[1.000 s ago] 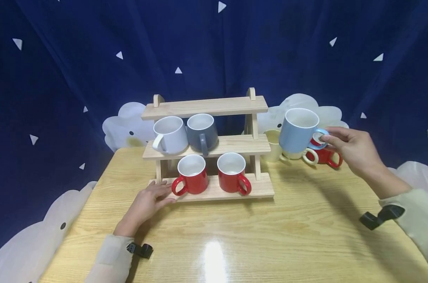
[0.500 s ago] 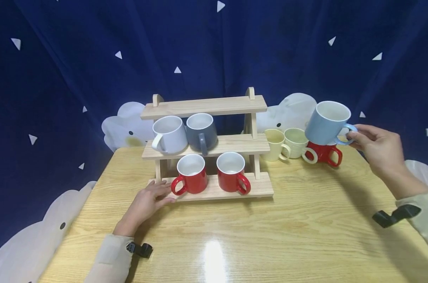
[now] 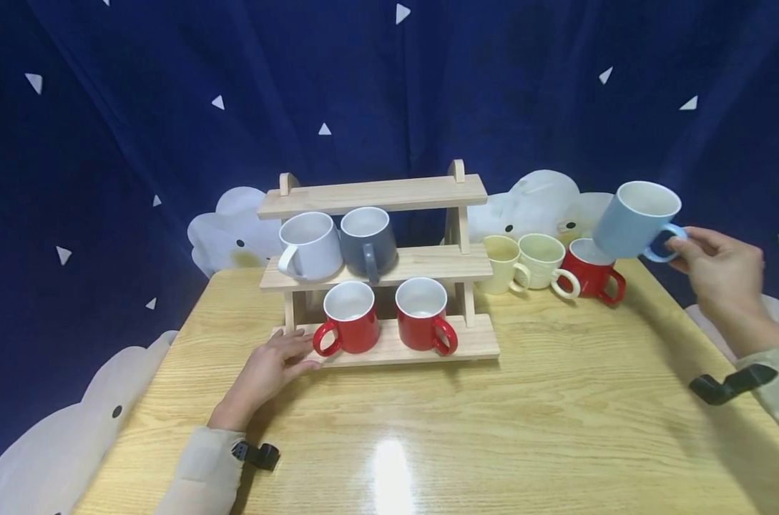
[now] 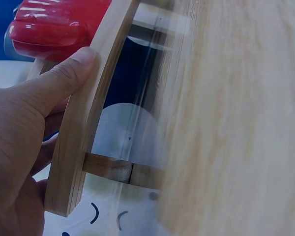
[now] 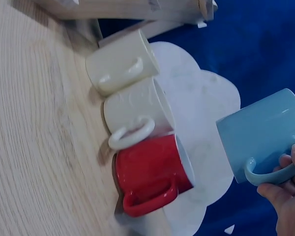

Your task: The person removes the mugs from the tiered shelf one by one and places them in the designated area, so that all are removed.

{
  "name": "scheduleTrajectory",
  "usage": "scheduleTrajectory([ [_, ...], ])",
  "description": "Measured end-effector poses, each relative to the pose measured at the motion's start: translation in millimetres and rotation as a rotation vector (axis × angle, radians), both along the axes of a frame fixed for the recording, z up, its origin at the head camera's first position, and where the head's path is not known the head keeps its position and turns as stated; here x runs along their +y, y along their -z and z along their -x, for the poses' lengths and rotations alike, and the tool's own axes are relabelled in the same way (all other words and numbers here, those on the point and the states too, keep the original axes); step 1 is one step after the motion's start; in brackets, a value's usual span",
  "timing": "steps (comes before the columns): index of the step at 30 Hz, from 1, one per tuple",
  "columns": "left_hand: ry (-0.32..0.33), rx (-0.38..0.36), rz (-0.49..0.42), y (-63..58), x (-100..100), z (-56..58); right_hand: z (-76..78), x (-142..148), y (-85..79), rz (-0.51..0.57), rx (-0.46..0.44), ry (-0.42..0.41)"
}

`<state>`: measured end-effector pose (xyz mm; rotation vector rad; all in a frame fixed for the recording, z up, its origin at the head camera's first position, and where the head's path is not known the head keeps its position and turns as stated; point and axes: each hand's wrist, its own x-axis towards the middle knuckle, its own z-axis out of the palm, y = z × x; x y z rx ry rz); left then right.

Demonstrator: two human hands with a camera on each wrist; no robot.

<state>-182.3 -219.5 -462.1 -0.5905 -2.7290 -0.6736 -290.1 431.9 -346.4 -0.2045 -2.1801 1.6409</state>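
Observation:
In the head view my right hand (image 3: 726,275) pinches the handle of a light blue mug (image 3: 630,225), held in the air at the right, slightly tilted. The right wrist view shows the blue mug (image 5: 260,135) apart from a red mug (image 5: 150,169) standing on the table. My left hand (image 3: 268,368) grips the left end of the lowest board of a wooden three-tier rack (image 3: 395,350); the left wrist view shows the thumb (image 4: 71,73) on the board's front edge. Two red mugs (image 3: 350,325) stand on that board, the left one beside my fingers.
On the middle tier sit a white mug (image 3: 315,250) and a dark grey mug (image 3: 371,243). Right of the rack, a yellow mug (image 3: 497,266), a pale green mug (image 3: 539,263) and a red mug (image 3: 585,275) stand in a row. A blue curtain (image 3: 363,86) hangs behind the table.
My right hand has carried the blue mug rightward and slightly up, from in front of the pale green mug to beyond the right red mug. The left hand and rack stayed put.

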Motion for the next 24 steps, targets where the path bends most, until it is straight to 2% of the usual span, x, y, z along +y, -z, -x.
scheduleTrajectory([
  [8,-0.012,-0.001,-0.007,-0.2,0,-0.9,10.5,18,11.0,0.023,-0.031,0.071],
  [15,0.009,0.031,0.000,1.4,0,-1.0,15.1,28,21.5,-0.114,-0.165,0.162],
  [24,0.009,0.032,-0.004,1.5,0,-1.2,19.4,38,35.9,-0.074,-0.186,0.171],
])
